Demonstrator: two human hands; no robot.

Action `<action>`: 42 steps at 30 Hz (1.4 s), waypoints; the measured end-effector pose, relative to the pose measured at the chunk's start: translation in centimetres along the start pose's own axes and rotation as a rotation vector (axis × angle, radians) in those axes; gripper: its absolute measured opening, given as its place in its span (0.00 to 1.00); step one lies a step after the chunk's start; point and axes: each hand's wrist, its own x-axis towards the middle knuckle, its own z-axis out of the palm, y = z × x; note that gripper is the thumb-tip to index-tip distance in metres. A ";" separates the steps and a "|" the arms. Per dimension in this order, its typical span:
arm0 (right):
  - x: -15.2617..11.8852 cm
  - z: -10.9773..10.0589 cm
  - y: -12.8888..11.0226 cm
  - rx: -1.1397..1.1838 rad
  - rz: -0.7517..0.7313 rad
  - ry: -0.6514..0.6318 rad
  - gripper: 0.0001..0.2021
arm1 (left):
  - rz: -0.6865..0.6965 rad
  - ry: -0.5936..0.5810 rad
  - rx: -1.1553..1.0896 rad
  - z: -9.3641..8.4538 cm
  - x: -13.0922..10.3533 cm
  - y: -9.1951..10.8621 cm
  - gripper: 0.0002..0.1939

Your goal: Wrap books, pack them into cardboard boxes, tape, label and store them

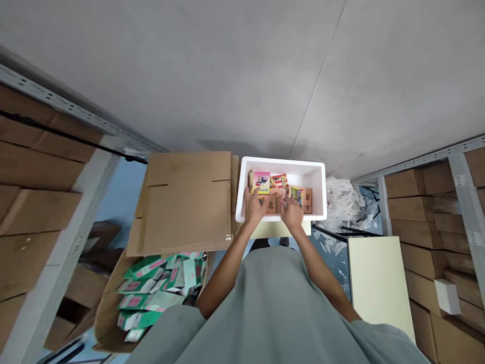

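A white foam box (320, 189) stands before me with small printed booklets and brown card packets inside. My left hand (253, 206) reaches in at the left, its fingers apart against a pink and yellow booklet (261, 182). Toward the middle, my right hand (291, 213) is over the near wall, fingers bent and slightly apart beside a colourful booklet (296, 194). A red and yellow booklet (279, 181) lies behind, between the hands. Brown packets (271, 204) lie below them, partly hidden by my fingers.
Left of the foam box is a flattened cardboard box (187, 207). Beneath it, a large carton (108, 318) holds green and white packaging. White shredded material (343, 202) is heaped at right, near a pale yellow board (381, 283). Shelves with brown cartons (409, 207) flank both sides; a grey wall (227, 76) rises ahead.
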 end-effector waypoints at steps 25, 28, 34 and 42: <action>-0.7 1.2 0.0 0.428 0.209 0.449 0.29 | 0.342 -0.610 -0.207 3.3 0.9 6.8 0.22; -2.5 -0.6 1.6 0.623 0.097 0.587 0.33 | 0.467 -0.638 -0.292 2.9 -1.3 10.4 0.24; -13.7 -6.3 8.0 0.953 0.082 0.852 0.38 | 0.631 -0.913 -0.380 5.4 -13.5 17.5 0.38; -32.1 -10.7 21.0 1.231 0.417 1.327 0.25 | 0.476 -1.062 -0.404 18.2 -29.4 19.2 0.45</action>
